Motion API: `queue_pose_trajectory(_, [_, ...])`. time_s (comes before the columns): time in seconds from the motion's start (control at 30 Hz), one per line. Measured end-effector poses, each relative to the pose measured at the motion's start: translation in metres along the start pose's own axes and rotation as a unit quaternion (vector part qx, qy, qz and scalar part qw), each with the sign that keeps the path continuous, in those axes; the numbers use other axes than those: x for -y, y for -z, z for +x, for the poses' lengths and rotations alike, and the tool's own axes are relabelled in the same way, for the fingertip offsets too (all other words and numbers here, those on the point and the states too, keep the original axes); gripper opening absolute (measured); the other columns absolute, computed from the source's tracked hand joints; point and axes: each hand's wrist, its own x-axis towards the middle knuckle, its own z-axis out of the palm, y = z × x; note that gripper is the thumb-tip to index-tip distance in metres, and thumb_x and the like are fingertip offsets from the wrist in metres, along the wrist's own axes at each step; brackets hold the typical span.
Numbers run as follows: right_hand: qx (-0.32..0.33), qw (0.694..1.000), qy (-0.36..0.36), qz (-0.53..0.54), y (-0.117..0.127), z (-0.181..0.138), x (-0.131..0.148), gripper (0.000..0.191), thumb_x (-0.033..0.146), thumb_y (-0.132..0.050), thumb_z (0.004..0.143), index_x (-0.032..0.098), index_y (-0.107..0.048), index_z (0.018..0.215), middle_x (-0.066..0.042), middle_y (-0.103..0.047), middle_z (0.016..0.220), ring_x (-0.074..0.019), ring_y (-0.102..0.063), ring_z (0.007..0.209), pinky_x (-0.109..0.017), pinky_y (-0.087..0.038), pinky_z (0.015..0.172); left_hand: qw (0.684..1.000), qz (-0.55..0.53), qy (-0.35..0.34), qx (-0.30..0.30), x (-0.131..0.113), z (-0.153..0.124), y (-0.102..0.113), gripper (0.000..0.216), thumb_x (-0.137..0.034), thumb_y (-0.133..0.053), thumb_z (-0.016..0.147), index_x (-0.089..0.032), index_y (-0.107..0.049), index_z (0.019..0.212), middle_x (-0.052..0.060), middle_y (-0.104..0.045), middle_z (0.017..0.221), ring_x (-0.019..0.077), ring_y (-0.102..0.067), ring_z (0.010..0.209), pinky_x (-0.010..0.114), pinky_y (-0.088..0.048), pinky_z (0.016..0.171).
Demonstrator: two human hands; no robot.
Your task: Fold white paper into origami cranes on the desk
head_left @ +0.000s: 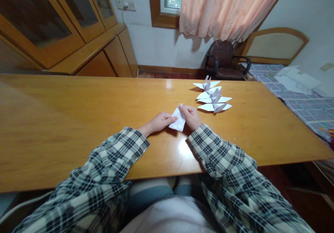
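Observation:
A small piece of white folded paper (pixel 178 122) is held between both my hands just above the wooden table (pixel 78 121). My left hand (pixel 161 121) pinches its left edge with closed fingers. My right hand (pixel 192 116) grips its right side and top corner, fingers curled. Three finished white paper cranes (pixel 212 99) stand in a short row on the table just beyond and to the right of my right hand. Both arms wear black-and-white plaid sleeves.
A wooden cabinet with glass doors (pixel 52 24) stands at the far left. A dark office chair (pixel 224 64) sits behind the table under a pink curtain (pixel 224 6). A bed with a checked cover and loose white papers (pixel 294 79) lies at right.

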Motion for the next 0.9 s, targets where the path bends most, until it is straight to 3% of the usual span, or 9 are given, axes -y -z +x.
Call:
queue_pose_trajectory(0.53, [-0.013,1.0,-0.006,0.007,0.0019,0.0001,-0.0071,0.061,0.074,-0.052,0.083,0.021,-0.041,0.055,0.005,-0.034,0.054,-0.0092,-0.03,0.049,-0.026,-0.024,0.047,0.999,0.038,-0.003,0.014,0.0019,-0.0005,0.0002,0.053,-0.063,-0.062,0.077,-0.014,-0.06,0.056,-0.001,-0.052,0.05,0.0094,-0.043,0.049,0.021,-0.031,0.047])
queue_pose_trajectory(0.7, [-0.003,0.999,-0.025,0.026,0.0013,0.0024,-0.005,0.061,0.08,-0.049,0.079,0.021,-0.045,0.062,0.005,-0.038,0.056,-0.01,-0.035,0.051,-0.026,-0.028,0.047,0.997,0.03,-0.009,-0.07,0.0067,0.0004,-0.0017,0.053,-0.062,-0.058,0.081,-0.013,-0.062,0.059,0.0,-0.057,0.054,0.0105,-0.047,0.052,0.022,-0.035,0.051])
queue_pose_trajectory(0.9, [0.063,0.997,-0.053,0.014,-0.0008,0.0019,-0.006,0.064,0.086,-0.049,0.072,0.022,-0.05,0.069,0.006,-0.042,0.051,-0.0103,-0.041,0.046,-0.025,-0.034,0.045,0.983,0.005,-0.021,-0.182,0.0091,0.0047,-0.0013,0.056,-0.065,-0.055,0.083,-0.012,-0.067,0.071,0.002,-0.067,0.068,0.0143,-0.056,0.063,0.025,-0.044,0.062])
